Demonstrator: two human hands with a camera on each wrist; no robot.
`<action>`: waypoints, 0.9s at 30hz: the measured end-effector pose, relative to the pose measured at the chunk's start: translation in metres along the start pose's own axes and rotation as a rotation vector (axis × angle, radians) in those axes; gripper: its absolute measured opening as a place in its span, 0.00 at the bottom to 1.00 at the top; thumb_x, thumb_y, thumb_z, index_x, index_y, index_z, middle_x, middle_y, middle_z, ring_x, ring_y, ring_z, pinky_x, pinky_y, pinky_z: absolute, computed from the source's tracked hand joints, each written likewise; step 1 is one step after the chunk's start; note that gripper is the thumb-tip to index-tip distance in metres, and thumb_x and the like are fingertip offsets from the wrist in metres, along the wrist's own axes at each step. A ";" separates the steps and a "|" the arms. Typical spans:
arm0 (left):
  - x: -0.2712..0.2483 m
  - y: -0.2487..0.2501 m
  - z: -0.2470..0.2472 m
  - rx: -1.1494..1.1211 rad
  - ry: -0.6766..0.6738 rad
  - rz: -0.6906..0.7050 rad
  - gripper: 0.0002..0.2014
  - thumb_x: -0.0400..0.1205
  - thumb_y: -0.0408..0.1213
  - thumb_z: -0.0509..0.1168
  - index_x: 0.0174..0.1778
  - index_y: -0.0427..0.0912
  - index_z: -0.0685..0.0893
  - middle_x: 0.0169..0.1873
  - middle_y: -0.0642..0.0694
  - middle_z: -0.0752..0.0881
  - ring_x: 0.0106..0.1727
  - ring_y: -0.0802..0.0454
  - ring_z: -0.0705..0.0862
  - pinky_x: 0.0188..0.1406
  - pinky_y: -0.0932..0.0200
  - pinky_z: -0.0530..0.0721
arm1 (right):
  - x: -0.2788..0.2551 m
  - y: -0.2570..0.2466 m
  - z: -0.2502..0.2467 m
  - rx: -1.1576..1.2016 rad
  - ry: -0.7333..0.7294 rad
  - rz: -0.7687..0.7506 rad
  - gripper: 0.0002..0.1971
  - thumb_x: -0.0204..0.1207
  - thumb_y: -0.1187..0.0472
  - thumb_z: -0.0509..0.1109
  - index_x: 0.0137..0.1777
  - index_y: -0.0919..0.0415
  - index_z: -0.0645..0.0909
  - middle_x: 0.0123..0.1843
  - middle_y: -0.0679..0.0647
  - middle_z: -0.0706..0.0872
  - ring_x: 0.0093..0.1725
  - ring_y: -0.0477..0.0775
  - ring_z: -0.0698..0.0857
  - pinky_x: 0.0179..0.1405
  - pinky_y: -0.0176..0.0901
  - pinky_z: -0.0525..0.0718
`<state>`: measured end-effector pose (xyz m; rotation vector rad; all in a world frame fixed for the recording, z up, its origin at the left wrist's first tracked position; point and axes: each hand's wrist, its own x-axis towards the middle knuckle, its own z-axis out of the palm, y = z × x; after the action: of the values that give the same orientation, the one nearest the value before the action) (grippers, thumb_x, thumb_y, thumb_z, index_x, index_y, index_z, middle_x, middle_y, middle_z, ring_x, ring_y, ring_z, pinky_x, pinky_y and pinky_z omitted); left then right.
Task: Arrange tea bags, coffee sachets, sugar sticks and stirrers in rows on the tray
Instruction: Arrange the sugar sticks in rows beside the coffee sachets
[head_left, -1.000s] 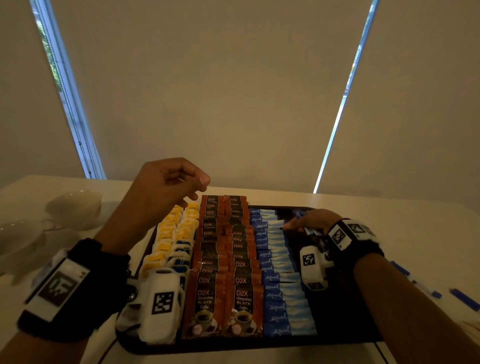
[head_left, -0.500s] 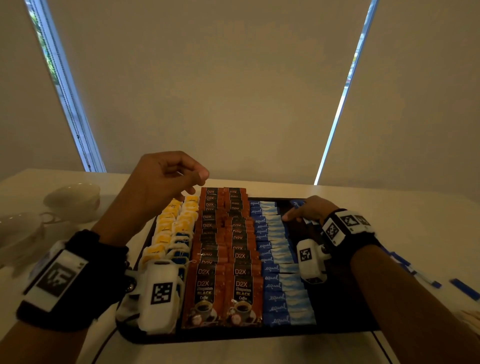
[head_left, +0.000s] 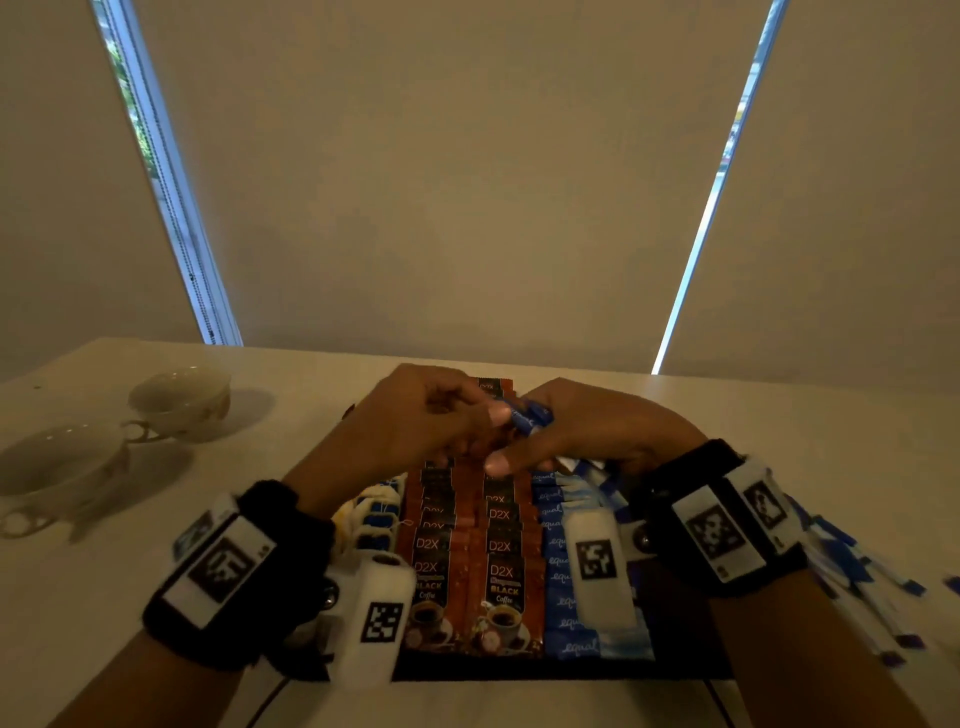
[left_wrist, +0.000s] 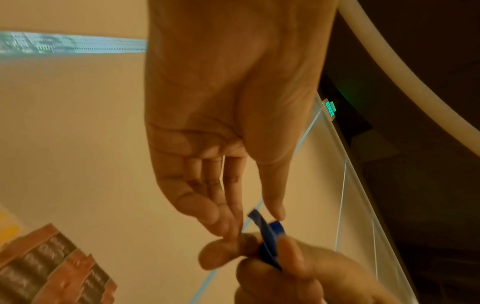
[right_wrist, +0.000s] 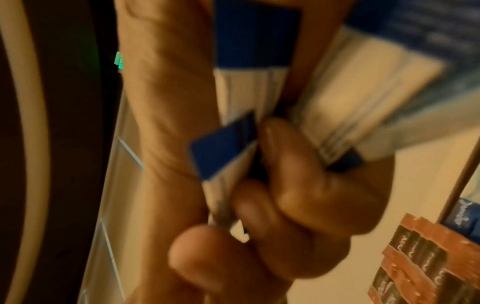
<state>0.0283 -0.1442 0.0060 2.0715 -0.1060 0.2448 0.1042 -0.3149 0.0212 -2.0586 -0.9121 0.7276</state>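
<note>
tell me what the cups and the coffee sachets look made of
Cups: likely glazed ceramic, pale and glossy with small highlights on the rims. Coffee sachets: seemingly printed foil or plastic film, shiny brown with crimped serrated ends, visible in the wrist views.

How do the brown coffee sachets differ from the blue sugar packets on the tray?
The coffee sachets are brown, marked D2X, and form two rows; the sugar packets are blue, marked equal, in one row to their right. Both lie overlapped in rows on the tray.
</note>
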 end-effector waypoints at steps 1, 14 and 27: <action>0.000 -0.001 0.004 -0.019 -0.001 -0.013 0.10 0.73 0.47 0.71 0.42 0.45 0.86 0.36 0.43 0.90 0.36 0.52 0.88 0.33 0.64 0.85 | 0.000 -0.001 0.004 -0.017 -0.012 -0.005 0.09 0.67 0.59 0.79 0.33 0.61 0.82 0.26 0.51 0.81 0.30 0.47 0.79 0.37 0.39 0.76; 0.003 -0.006 -0.003 -0.255 0.150 -0.056 0.05 0.80 0.31 0.68 0.38 0.39 0.84 0.34 0.40 0.89 0.32 0.55 0.87 0.30 0.66 0.84 | -0.013 0.001 -0.006 0.086 0.251 -0.036 0.08 0.73 0.56 0.74 0.37 0.58 0.83 0.24 0.47 0.84 0.21 0.40 0.72 0.19 0.28 0.69; 0.004 -0.007 0.001 -0.177 0.117 -0.003 0.06 0.77 0.35 0.71 0.47 0.40 0.86 0.37 0.43 0.89 0.36 0.54 0.88 0.31 0.65 0.85 | -0.015 0.002 -0.003 0.305 0.590 -0.106 0.08 0.72 0.61 0.76 0.35 0.64 0.83 0.23 0.46 0.84 0.20 0.38 0.77 0.19 0.28 0.71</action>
<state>0.0339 -0.1417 0.0007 1.8767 -0.0518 0.3418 0.0980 -0.3294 0.0238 -1.7824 -0.5267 0.1614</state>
